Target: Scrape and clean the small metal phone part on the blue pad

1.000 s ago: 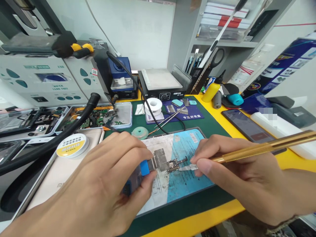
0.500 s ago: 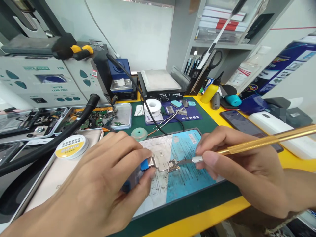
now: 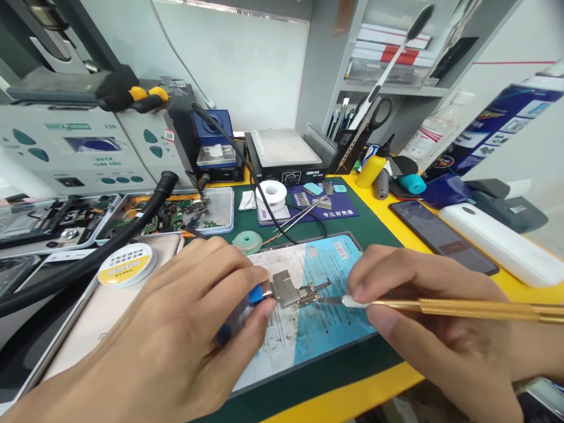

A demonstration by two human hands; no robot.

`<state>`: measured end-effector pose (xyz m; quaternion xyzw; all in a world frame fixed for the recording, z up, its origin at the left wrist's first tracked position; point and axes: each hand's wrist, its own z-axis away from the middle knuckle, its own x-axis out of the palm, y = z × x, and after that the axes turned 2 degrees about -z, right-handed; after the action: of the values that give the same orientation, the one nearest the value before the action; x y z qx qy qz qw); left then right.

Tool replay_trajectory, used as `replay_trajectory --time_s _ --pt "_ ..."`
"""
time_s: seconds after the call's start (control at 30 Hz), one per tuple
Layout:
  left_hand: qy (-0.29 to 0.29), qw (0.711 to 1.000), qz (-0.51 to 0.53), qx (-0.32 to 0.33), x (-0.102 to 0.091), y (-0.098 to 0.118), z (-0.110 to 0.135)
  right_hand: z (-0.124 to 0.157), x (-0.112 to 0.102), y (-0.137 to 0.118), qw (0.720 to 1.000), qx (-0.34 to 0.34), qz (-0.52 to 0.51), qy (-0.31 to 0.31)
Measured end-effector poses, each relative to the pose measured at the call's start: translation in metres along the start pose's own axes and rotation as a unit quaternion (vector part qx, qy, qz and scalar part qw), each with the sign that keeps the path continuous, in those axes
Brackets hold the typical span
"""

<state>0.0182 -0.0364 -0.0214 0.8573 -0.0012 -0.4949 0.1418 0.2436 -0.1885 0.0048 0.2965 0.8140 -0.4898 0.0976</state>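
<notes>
Between the thumb and forefinger of my left hand point(image 3: 185, 323) is the left end of a small phone circuit board point(image 3: 286, 289) with grey metal shielding. A blue piece point(image 3: 255, 294) shows at the fingertips; what it belongs to is partly hidden by the hand. My right hand point(image 3: 423, 305) pinches a gold-handled craft knife point(image 3: 467, 309) near its pale collar. Its thin blade point(image 3: 330, 301) reaches left to the lower right edge of the board. Underneath lies a stained white-and-blue sheet-covered pad point(image 3: 335, 329).
Behind the pad are a solder spool point(image 3: 271, 195), metal tweezers point(image 3: 304, 214) and a blue card point(image 3: 343, 205). A black hose point(image 3: 145, 205) crosses the left side, over a parts tray point(image 3: 215, 205). On the right lie a dark phone point(image 3: 440, 235) and a white oblong device point(image 3: 502, 241).
My right hand has turned the knife so its handle lies lower and nearly level. The blade tip has shifted down from the board's upper strip to its lower right edge; the board has tilted slightly.
</notes>
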Motion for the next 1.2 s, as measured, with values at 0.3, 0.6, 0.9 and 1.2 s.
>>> replay_trajectory --time_s 0.3,0.6,0.9,1.2 --pt "0.005 1.000 -0.002 0.003 0.000 -0.001 0.000 0.008 -0.008 0.012 0.999 0.001 -0.006 -0.037" --pt "-0.018 0.998 0.044 -0.049 -0.003 0.000 -0.005 -0.005 -0.006 0.008 0.994 0.059 -0.088 -0.003" --pt "-0.037 0.994 0.076 -0.066 -0.006 -0.008 -0.007 -0.003 -0.006 0.015 0.956 0.177 -0.233 0.008" --pt "-0.036 0.994 0.074 -0.067 -0.005 -0.008 -0.009 -0.003 -0.007 0.019 0.953 0.191 -0.235 -0.016"
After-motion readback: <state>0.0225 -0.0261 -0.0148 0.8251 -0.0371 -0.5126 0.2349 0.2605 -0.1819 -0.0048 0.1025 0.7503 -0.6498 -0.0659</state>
